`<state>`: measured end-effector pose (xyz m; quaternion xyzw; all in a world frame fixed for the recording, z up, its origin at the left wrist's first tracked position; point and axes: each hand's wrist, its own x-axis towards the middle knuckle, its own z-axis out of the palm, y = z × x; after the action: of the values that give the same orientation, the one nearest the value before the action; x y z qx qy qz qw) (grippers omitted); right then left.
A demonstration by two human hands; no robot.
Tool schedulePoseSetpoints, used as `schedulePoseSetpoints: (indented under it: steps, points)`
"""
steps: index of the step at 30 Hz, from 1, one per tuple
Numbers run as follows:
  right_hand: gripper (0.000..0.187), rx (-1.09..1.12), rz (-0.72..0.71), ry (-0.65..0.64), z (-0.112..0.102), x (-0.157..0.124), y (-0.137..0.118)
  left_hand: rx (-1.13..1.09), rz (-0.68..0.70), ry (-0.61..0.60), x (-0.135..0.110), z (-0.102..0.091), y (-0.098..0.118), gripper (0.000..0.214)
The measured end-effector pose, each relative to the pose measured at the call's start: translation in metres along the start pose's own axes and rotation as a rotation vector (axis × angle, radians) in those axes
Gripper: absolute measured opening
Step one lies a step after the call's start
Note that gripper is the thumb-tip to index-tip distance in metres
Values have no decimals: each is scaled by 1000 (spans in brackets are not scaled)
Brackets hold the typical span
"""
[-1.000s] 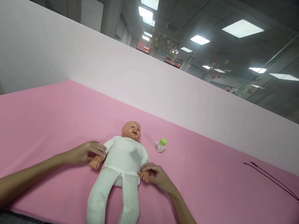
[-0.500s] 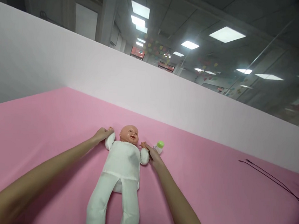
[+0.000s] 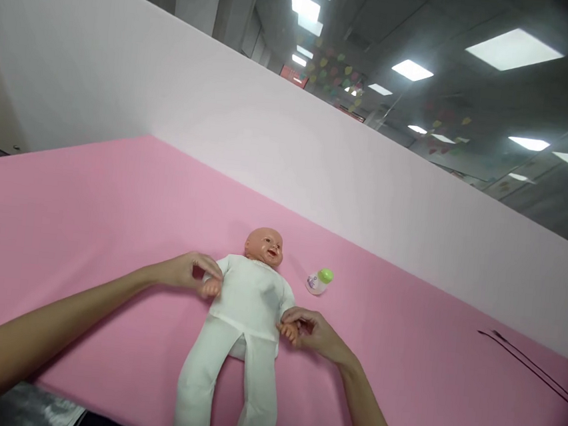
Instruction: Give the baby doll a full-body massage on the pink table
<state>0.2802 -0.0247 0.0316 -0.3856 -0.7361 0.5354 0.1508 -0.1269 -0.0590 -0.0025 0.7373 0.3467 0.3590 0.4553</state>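
Observation:
A baby doll (image 3: 248,303) in a white suit lies on its back on the pink surface (image 3: 87,221), head toward the far wall. My left hand (image 3: 188,272) is closed in a pinch on the doll's arm at the left side of its body. My right hand (image 3: 315,332) is closed round the doll's other hand, low beside its hip. A small white bottle with a green cap (image 3: 319,281) lies on its side just right of the doll's head, touched by neither hand.
A pale wall panel (image 3: 319,156) rises along the far edge of the pink surface. Thin black cords (image 3: 530,364) lie at the far right. The near edge of the surface drops off at the lower left.
Half a second ago both hands held the doll's arms raised beside its head. Now the arms are back down at its sides, with my hands still on them.

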Motion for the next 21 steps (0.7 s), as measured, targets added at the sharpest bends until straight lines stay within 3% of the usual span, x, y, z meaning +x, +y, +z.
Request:
schedulePoseSetpoints:
  steps: [2,5,7,10,13,15,17,21]
  points:
    - [35,112,26,129,-4,11,-4,-49,-67,171,10,4,0,23]
    - [45,309,114,419,-6,39,-6,-99,-159,459,35,6,-4,42]
    - [44,421,206,546,-5,61,-4,-125,-258,574,51,6,-10,53]
    - [33,560,328,590,-2,82,1,-129,-425,656,66,7,-24,63]
    - [34,548,313,581,-2,81,2,-149,-391,707,65,9,-34,63]
    - [44,487,214,529,-6,70,1,-255,-266,657,59,7,-36,57]
    - [53,419,113,435,-10,55,-1,-380,-161,526,52,2,-35,48]
    - [50,184,32,196,-11,26,-1,-459,-95,69,42,-17,-30,36]
